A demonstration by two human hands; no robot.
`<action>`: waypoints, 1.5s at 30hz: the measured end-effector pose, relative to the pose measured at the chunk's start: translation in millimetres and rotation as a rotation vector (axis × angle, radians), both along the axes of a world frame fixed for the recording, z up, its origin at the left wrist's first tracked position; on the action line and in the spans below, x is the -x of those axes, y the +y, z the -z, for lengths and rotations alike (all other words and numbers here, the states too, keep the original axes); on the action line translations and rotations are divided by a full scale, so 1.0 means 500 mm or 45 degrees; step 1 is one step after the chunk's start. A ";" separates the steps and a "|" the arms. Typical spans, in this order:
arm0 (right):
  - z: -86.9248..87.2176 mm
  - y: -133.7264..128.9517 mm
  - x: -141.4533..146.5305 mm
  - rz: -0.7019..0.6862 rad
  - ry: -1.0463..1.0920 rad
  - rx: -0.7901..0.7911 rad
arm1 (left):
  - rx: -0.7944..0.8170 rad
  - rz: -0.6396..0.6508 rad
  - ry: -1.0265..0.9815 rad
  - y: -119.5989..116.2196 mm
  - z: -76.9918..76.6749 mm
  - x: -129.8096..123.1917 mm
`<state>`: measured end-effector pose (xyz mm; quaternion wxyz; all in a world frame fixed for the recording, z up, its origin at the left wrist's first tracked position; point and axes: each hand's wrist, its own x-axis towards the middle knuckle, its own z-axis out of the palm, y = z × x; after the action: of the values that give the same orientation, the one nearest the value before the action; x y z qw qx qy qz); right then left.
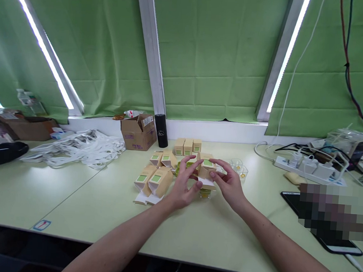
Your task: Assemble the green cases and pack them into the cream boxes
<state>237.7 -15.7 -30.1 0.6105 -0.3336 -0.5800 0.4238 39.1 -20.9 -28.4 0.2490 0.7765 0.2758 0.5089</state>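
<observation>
A small tan cardboard box (206, 171) with a green label is between my hands, its lower flap standing out toward me. My left hand (183, 188) has its fingers bent along the box's left side. My right hand (229, 185) grips the right side with thumb and forefinger. Just below the flap, a small clear glass container (205, 193) with something yellow inside shows in part. Left of my hands lie tan boxes with open white flaps, such as this nearer box (160, 181). Green items behind my left fingers are mostly hidden.
Closed boxes (187, 147) stand at the back. Small glass containers (238, 166) sit to the right. A black cylinder (161, 130), brown carton (138, 131) and white strap pile (80, 147) are farther left. A power strip (309, 170) and phone (292, 200) lie right.
</observation>
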 end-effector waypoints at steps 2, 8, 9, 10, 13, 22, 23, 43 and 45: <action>-0.001 0.000 -0.003 -0.005 -0.004 0.023 | -0.008 0.050 0.033 0.000 -0.002 0.001; 0.001 0.000 -0.003 -0.004 0.012 0.008 | 0.029 0.027 0.018 -0.001 -0.002 -0.005; 0.002 0.000 -0.002 -0.006 0.013 -0.007 | 0.038 0.013 0.005 -0.001 -0.002 -0.005; 0.003 0.000 -0.001 -0.015 0.012 -0.021 | 0.046 0.000 -0.006 -0.002 -0.002 -0.005; 0.007 -0.001 0.001 -0.064 0.003 -0.048 | 0.067 -0.039 -0.029 -0.002 -0.002 -0.004; 0.007 -0.009 -0.006 -0.094 -0.092 -0.129 | 0.139 -0.052 -0.155 0.001 -0.002 -0.007; 0.006 -0.011 -0.006 -0.092 -0.107 -0.133 | 0.151 -0.052 -0.173 0.000 -0.003 -0.009; 0.010 -0.020 0.003 -0.146 -0.132 -0.221 | 0.168 -0.098 -0.258 -0.004 -0.007 -0.014; 0.011 -0.020 0.003 -0.145 -0.141 -0.227 | 0.169 -0.105 -0.255 -0.005 -0.009 -0.014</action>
<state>236.0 -25.5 -35.4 0.5797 -0.2673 -0.6663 0.3855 46.0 -23.6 -24.1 0.3049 0.6917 0.3144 0.5742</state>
